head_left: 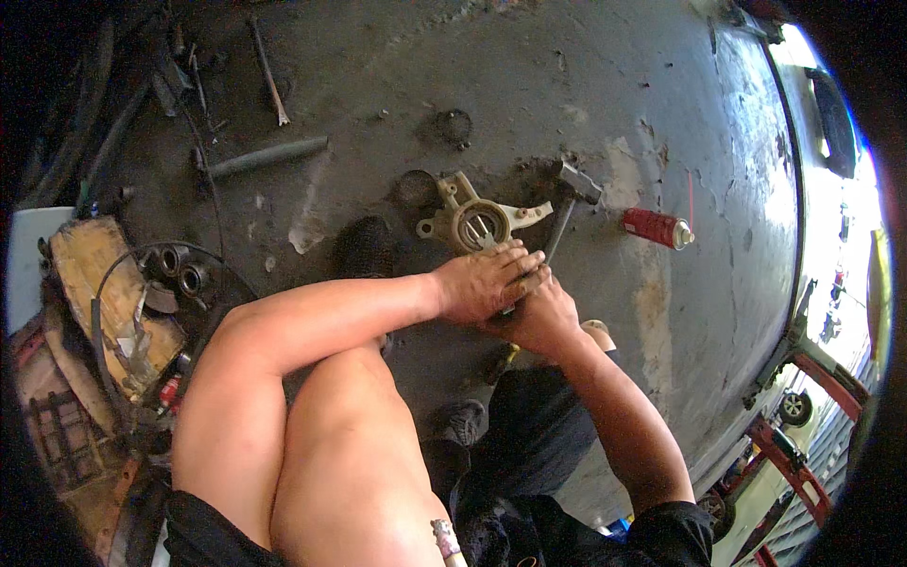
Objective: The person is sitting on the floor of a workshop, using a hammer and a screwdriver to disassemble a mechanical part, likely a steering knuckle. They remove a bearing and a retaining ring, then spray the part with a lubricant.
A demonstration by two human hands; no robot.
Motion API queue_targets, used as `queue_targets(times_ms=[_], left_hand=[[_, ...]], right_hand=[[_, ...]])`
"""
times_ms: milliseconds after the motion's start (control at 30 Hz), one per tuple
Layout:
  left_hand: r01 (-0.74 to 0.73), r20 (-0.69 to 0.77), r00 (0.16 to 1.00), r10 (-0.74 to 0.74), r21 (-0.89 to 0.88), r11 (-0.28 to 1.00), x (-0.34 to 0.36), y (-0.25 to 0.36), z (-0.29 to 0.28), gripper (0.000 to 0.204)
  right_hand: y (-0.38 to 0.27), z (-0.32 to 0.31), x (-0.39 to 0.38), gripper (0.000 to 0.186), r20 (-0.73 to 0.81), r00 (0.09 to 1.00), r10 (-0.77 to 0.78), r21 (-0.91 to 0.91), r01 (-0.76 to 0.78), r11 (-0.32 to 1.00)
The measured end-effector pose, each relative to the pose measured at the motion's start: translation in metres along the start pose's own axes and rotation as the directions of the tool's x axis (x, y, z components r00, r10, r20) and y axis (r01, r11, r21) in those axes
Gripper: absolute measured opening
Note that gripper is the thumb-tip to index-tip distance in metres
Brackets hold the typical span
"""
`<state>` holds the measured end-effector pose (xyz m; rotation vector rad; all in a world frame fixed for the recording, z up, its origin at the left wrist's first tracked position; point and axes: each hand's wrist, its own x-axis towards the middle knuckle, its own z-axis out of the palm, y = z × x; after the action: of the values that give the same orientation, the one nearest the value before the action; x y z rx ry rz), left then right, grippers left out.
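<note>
A pale metal steering knuckle (526, 217) lies on the floor in front of me, its round bore facing up. My left hand (484, 282) is just on the near side of it, fingers together and pressed over the fingers of my right hand (540, 312). Both hands close round a metal tool (487, 243), probably pliers, whose thin prongs reach into the bore. My hands hide most of its handles. Beyond my right hand lies a hammer (578, 183), its handle pointing back toward my fingers.
A red spray can (652, 228) lies right of the hammer. Two dark rings, one nearer (416, 187) and one farther (454, 126), rest beyond the knuckle. A grey pipe (269, 157) lies at far left; cardboard (118, 307) and metal parts (193, 278) crowd the left side. My mesh shoe (365, 250) is close by.
</note>
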<state>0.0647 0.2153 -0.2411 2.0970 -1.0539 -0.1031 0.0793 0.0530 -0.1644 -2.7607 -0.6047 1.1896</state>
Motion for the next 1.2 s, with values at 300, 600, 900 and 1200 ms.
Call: queue_targets(times_ms=[300, 600, 900, 1200], left_hand=[[-0.034, -0.142, 0.988, 0.053, 0.135, 0.99, -0.002, -0.008, 0.007, 0.079], [-0.015, -0.183, 0.983, 0.034, 0.105, 0.994, 0.001, -0.01, 0.008, 0.079], [-0.005, -0.234, 0.972, 0.017, 0.049, 0.999, 0.0, -0.014, 0.011, 0.074], [0.071, -0.28, 0.959, -0.049, 0.069, 0.995, -0.001, -0.01, 0.02, 0.072]], right_hand=[[0.019, -0.023, 0.003, 0.123, -0.056, 0.994, -0.091, 0.129, 0.098, 0.987], [0.017, -0.026, 0.006, 0.118, -0.136, 0.983, -0.122, -0.038, 0.118, 0.992], [0.023, -0.016, 0.008, 0.122, -0.152, 0.979, -0.138, -0.023, 0.136, 0.99], [0.006, -0.037, 0.006, 0.128, -0.026, 0.99, -0.14, -0.173, 0.133, 0.976]])
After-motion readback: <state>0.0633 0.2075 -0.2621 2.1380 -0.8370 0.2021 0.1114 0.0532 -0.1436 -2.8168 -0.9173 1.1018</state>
